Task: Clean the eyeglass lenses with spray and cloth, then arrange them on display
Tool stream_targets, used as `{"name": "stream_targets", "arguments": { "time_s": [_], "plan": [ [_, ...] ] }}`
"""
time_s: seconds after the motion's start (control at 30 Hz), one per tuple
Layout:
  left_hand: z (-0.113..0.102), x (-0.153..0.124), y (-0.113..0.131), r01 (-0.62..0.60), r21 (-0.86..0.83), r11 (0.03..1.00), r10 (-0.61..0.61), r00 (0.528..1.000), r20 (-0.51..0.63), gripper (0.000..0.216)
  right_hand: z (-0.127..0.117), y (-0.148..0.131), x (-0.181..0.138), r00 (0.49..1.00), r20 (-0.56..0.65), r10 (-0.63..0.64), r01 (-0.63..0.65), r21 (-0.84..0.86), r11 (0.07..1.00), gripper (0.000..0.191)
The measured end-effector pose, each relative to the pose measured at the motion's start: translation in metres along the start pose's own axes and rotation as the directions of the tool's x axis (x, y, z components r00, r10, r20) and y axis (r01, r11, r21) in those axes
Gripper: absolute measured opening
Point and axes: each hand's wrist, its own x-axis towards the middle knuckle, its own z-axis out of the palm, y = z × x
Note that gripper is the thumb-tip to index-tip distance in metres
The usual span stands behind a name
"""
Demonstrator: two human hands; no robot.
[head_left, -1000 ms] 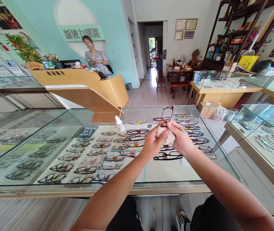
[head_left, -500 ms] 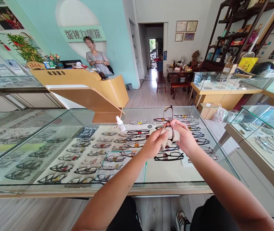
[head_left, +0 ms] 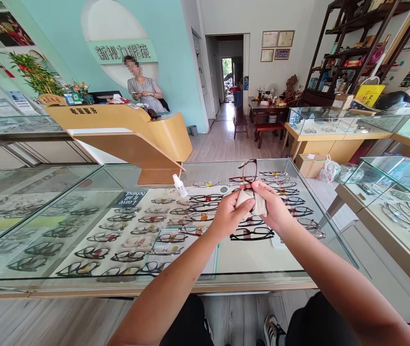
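Note:
Over the glass display case, my two hands are close together on a pair of eyeglasses [head_left: 256, 169] with dark reddish rims. One lens stands up above my fingers; the other is mostly covered by a beige cloth [head_left: 261, 205]. My left hand [head_left: 229, 211] is closed on the cloth, its thumb pressing the folds against the covered lens. My right hand [head_left: 274, 205] pinches the frame near its middle, with part of the cloth against its palm. A small white bottle [head_left: 179, 186] stands on the glass to the left of my hands.
Rows of eyeglasses [head_left: 127, 256] lie inside the glass case [head_left: 262, 281] below. More display cases stand at the right [head_left: 367, 202]. Beyond is a wooden counter [head_left: 171, 134] with a person [head_left: 147, 89] behind it. A table and benches [head_left: 270, 127] stand at the back.
The cloth has shifted over the lower lens and now hides more of it. The eyeglasses have turned a little, and the fingers of both hands have moved slightly.

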Motion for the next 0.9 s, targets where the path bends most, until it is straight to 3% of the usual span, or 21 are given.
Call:
{"name": "stream_targets", "arguments": {
  "time_s": [0.3,0.5,0.73,0.9],
  "plan": [
    [0.003,0.000,-0.003,-0.035,0.056,0.998,0.042,0.991,-0.129,0.061,0.005,0.000,-0.005,0.999,0.030,-0.031,0.032,-0.030,0.999,0.036],
    [0.004,0.002,-0.003,-0.025,-0.001,1.000,0.024,0.991,-0.134,0.066,0.003,-0.001,-0.005,0.998,0.060,-0.026,0.029,-0.048,0.998,0.037],
    [-0.005,0.002,0.000,0.066,-0.106,0.992,-0.060,0.997,0.054,0.057,-0.004,-0.008,-0.001,0.999,0.044,0.015,-0.015,-0.007,1.000,0.033],
    [-0.007,0.001,0.004,0.080,-0.123,0.989,-0.054,0.978,0.200,0.052,-0.003,-0.010,0.001,0.999,0.024,0.022,-0.023,0.020,1.000,0.031]
  ]
}}
